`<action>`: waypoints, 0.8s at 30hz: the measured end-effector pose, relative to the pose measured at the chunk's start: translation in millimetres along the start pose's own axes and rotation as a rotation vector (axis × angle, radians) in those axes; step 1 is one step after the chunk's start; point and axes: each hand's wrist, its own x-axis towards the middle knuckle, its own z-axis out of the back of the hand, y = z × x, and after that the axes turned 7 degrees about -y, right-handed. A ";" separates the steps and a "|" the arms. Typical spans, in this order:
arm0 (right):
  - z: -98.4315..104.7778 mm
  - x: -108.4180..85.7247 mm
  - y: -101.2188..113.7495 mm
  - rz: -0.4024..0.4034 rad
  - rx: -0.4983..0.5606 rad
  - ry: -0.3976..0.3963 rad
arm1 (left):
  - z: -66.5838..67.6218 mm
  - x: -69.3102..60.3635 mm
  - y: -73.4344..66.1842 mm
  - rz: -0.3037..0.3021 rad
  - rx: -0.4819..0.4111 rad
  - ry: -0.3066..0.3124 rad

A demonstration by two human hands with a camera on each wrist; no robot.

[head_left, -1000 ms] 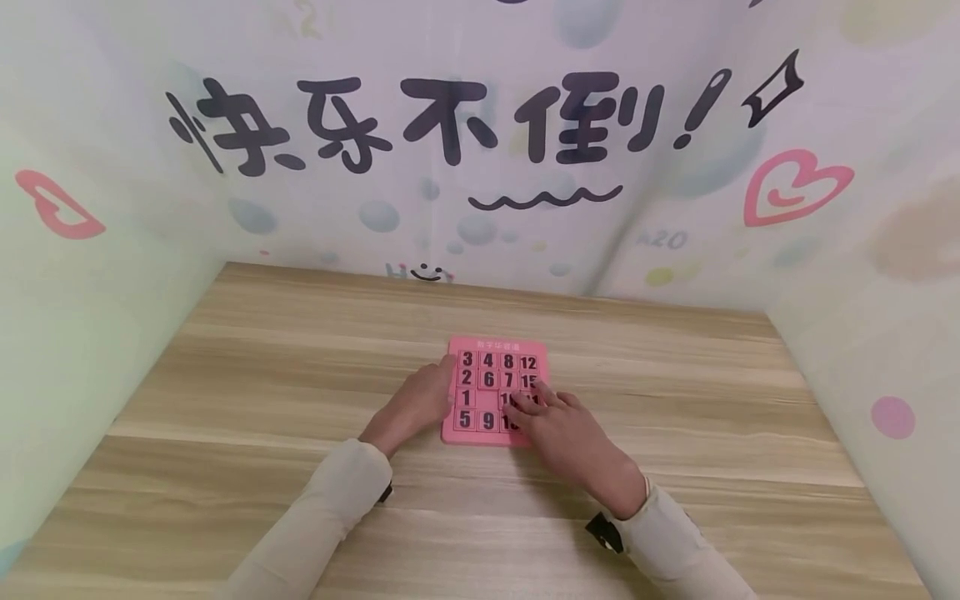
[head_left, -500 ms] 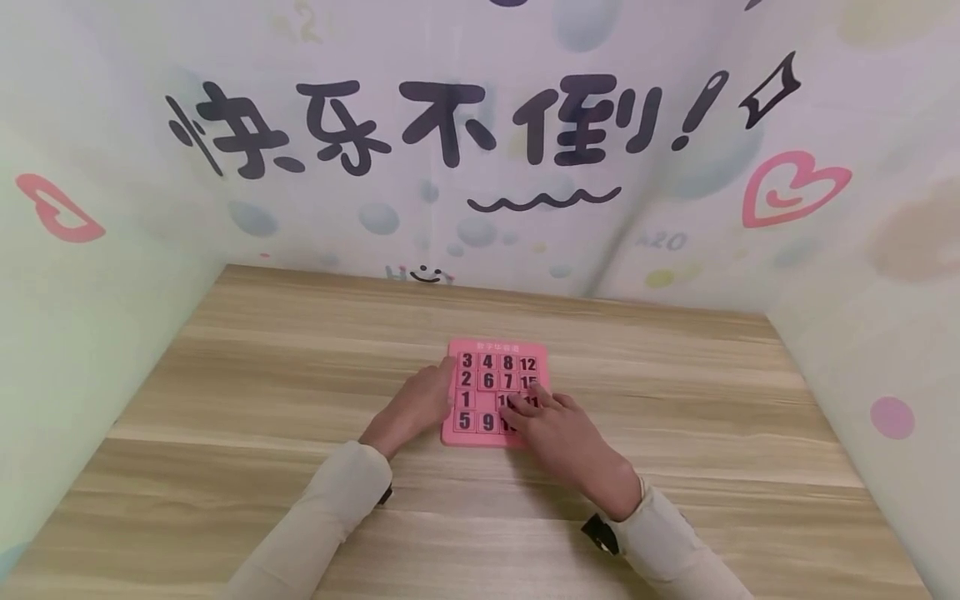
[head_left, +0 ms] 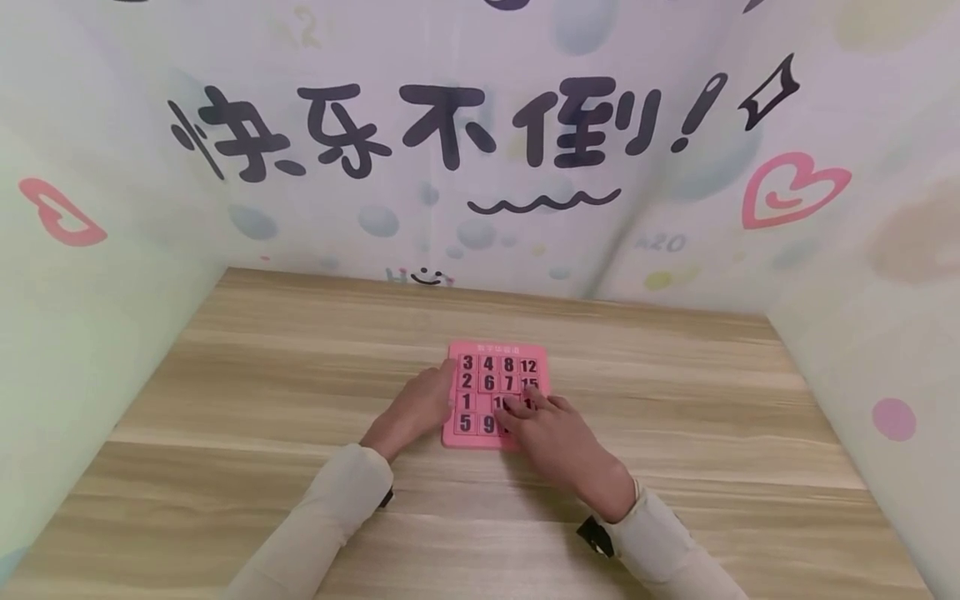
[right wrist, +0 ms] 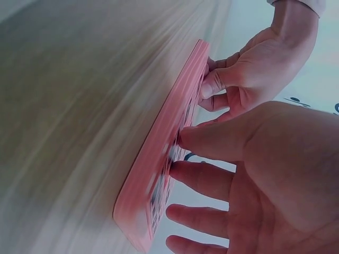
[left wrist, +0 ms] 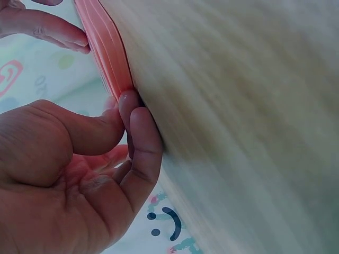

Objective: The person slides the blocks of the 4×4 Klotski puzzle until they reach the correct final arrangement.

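A flat, pink, rounded-corner plastic number slide puzzle (head_left: 489, 382) sits near the middle of a light, striped wood-grain worktop (head_left: 270, 367). Wood grain runs on every side of it. The far edge of the worktop, the nearest one in the head view, meets a white printed fabric wall (head_left: 337, 237) with black characters; the left and right edges lie well apart from the puzzle, each along a side wall. Within the grid, a narrow pink gap (head_left: 484, 403) stands in the third row, between the tile marked 1 (head_left: 466, 402) and a tile partly hidden by fingers. The two upper rows read 3, 4, 8, 12 and 2, 6, 7, 15; the bottom row begins 5, 9, its right part covered.

The left hand (head_left: 420, 400) reaches in diagonally and pinches the puzzle's left edge, thumb against the rim and fingers curled around the side. The right hand (head_left: 558, 435) comes from the lower right, palm down, its fingers extended and slightly spread; in the right wrist view the thumb and one finger touch the tiles, gripping nothing, while two further fingers hang beyond them. Both forearms, in cream sleeves (head_left: 326, 504), slant inward toward the puzzle.
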 end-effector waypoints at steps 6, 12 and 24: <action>-1.4 0.3 0.5 0.033 -0.030 -0.040 | 0.0 -0.5 -0.8 -0.024 0.033 -0.004; -0.1 3.0 2.6 0.034 -0.029 -0.043 | 1.3 0.3 -1.2 -0.037 0.056 -0.012; 1.0 6.9 6.3 0.028 -0.011 -0.029 | 1.5 -1.1 -0.6 -0.019 0.050 0.002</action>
